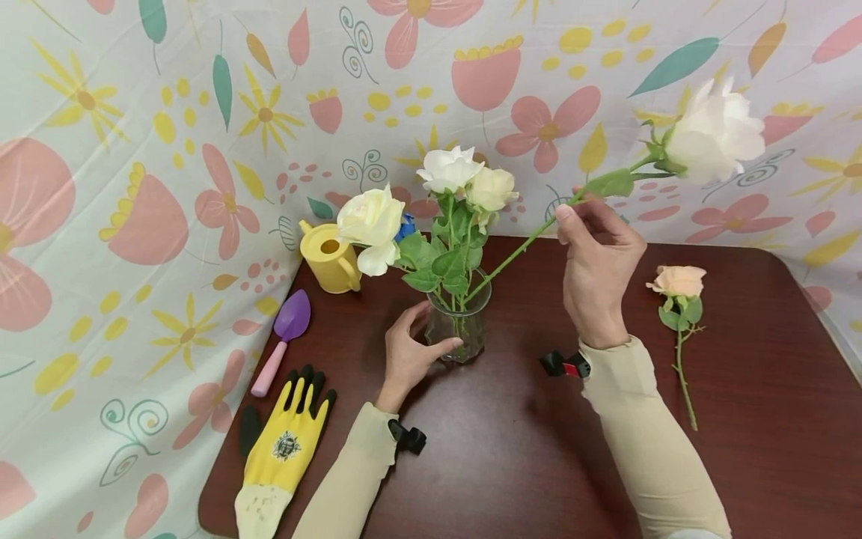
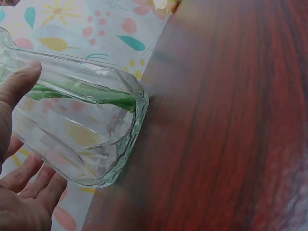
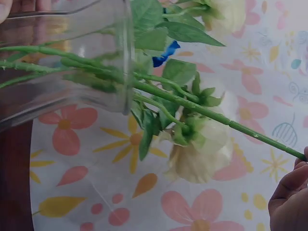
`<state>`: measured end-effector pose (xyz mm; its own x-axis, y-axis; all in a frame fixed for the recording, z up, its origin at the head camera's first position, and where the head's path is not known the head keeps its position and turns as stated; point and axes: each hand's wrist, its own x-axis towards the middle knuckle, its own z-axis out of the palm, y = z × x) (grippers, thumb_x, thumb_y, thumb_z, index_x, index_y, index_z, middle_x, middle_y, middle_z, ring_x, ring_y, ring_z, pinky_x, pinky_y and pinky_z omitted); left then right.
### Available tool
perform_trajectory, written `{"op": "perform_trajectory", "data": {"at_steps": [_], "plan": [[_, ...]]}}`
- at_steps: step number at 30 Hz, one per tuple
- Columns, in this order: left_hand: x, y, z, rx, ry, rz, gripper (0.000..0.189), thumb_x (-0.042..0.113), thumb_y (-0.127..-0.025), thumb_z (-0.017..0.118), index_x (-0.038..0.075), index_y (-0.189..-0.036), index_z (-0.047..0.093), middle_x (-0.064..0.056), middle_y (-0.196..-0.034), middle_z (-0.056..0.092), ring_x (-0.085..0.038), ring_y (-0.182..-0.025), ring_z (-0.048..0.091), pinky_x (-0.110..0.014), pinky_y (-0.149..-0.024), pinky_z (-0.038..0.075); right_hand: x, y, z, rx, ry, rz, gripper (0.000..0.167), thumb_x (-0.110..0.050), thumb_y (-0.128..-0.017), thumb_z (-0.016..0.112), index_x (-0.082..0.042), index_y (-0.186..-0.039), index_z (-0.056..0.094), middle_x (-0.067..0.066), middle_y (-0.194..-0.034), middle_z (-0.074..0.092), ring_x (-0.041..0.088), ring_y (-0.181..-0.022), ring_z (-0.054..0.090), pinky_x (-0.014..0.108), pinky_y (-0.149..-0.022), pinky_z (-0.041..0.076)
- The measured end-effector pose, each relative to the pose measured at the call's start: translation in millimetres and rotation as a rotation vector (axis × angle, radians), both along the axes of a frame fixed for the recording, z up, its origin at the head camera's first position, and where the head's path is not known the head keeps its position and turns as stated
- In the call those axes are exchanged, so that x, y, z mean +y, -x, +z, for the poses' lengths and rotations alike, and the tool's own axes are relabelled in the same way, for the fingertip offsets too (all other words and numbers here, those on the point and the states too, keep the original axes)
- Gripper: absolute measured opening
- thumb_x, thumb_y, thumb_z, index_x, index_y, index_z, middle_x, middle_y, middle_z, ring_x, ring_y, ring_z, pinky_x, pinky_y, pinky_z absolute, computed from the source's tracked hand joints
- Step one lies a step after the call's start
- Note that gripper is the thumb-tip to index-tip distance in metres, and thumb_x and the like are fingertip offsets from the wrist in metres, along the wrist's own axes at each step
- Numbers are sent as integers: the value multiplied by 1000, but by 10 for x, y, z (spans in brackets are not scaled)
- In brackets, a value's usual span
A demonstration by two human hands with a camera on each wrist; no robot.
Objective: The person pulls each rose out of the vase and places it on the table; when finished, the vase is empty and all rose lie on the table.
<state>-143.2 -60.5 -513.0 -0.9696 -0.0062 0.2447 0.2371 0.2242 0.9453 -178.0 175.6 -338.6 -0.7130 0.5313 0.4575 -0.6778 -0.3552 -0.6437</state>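
Note:
A clear glass vase (image 1: 456, 326) stands on the table with several white and cream roses (image 1: 450, 171) in it, their green stems showing through the glass. My left hand (image 1: 412, 352) holds the vase from its left side, thumb in front and fingers round the back; the left wrist view shows the thumb against the faceted glass (image 2: 86, 125). With my right hand (image 1: 601, 266) I pinch the stem of a large white rose (image 1: 717, 135). This rose leans far to the right, and the lower end of its stem (image 3: 216, 117) runs into the vase's mouth.
A peach rose (image 1: 679, 283) lies at the table's right. Along the left are a yellow watering can (image 1: 330, 258), a purple trowel with pink handle (image 1: 292, 318) and yellow-black gloves (image 1: 286, 442). Something blue (image 1: 405, 227) shows behind the roses. A floral cloth hangs behind the table.

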Motion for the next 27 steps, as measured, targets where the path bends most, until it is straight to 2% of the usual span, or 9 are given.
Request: {"op": "perform_trajectory", "data": {"at_steps": [10, 19, 27], "plan": [[3, -2, 0, 5, -2, -1, 76, 16, -76, 102, 6, -143, 69, -18, -139, 73, -38, -131, 72, -48, -113, 63, 136, -65, 66, 6, 157, 19, 22, 23, -86, 74, 12, -103, 81, 13, -88, 78, 18, -62, 58, 23, -59, 49], [6, -4, 0, 5, -10, 4, 76, 14, -75, 103, 5, -143, 69, -19, -139, 73, -41, -131, 71, -49, -113, 63, 288, -136, 121, 19, 227, 14, 18, 21, -88, 75, 15, -105, 78, 15, -88, 77, 20, -61, 62, 23, -58, 55], [6, -2, -5, -5, -17, 4, 77, 14, -75, 103, 5, -143, 69, -19, -139, 73, -40, -131, 71, -48, -113, 63, 459, -197, 133, 23, 288, -15, 13, 25, -87, 73, 18, -97, 76, 20, -99, 76, 21, -58, 56, 24, -55, 49]]}}
